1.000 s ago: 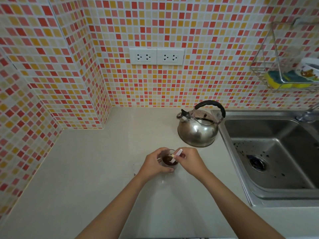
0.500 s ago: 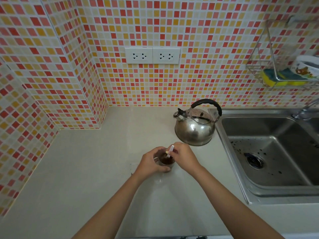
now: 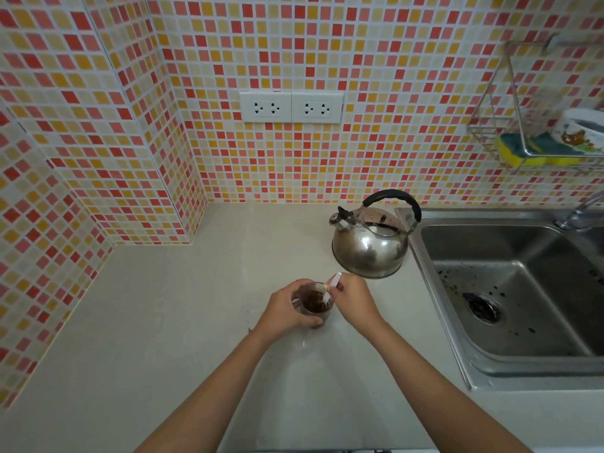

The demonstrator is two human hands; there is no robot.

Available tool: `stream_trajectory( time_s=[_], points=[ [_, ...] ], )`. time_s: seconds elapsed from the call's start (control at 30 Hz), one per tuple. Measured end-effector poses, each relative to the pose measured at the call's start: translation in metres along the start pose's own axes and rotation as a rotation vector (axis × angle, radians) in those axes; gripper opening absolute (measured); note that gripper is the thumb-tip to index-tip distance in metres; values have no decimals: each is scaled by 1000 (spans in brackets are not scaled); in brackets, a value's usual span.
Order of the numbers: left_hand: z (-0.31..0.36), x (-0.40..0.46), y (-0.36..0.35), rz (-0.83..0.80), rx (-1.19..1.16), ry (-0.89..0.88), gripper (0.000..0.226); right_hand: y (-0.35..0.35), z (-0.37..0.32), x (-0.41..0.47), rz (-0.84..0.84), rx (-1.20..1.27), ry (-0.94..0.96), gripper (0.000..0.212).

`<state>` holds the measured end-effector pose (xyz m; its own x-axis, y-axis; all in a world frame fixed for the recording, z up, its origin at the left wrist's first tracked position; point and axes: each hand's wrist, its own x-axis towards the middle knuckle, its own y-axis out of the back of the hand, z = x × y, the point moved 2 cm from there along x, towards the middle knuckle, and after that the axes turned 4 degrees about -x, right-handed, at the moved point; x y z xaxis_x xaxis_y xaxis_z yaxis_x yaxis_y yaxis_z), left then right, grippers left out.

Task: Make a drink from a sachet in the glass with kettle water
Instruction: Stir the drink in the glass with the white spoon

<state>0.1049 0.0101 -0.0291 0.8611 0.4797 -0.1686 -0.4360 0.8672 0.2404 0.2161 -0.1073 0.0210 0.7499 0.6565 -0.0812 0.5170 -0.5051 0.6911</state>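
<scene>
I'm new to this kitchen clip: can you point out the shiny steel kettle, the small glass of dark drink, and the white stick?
Shiny steel kettle [image 3: 371, 253], head view, on its rounded body.
Small glass of dark drink [image 3: 314, 303], head view, on the dark liquid.
White stick [image 3: 334, 282], head view, on its upper end.

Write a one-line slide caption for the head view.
Left hand steadies a glass of dark drink while the right hand dips a thin white stick in it, steel kettle behind.

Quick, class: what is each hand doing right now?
Left hand: closed around the glass.
Right hand: pinching a thin white strip dipped in it.
</scene>
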Motion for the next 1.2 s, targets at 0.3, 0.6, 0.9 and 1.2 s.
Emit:
stream_trajectory(
  time_s=[0.3, 0.6, 0.9, 1.2],
  points=[
    [-3, 2, 0, 0, 9, 10, 70, 15, 1, -3, 137, 379, -121, 9],
    [-4, 2, 1, 1, 2, -12, 73, 13, -1, -5, -88, 44, 139, 9],
    [0, 0, 1, -2, -16, -3, 74, 1, -5, -4, -88, 43, 116, 8],
    [0, -1, 1, 13, -44, 5, 88, 1, -8, -4, -119, 25, 69, 9]
  ],
)
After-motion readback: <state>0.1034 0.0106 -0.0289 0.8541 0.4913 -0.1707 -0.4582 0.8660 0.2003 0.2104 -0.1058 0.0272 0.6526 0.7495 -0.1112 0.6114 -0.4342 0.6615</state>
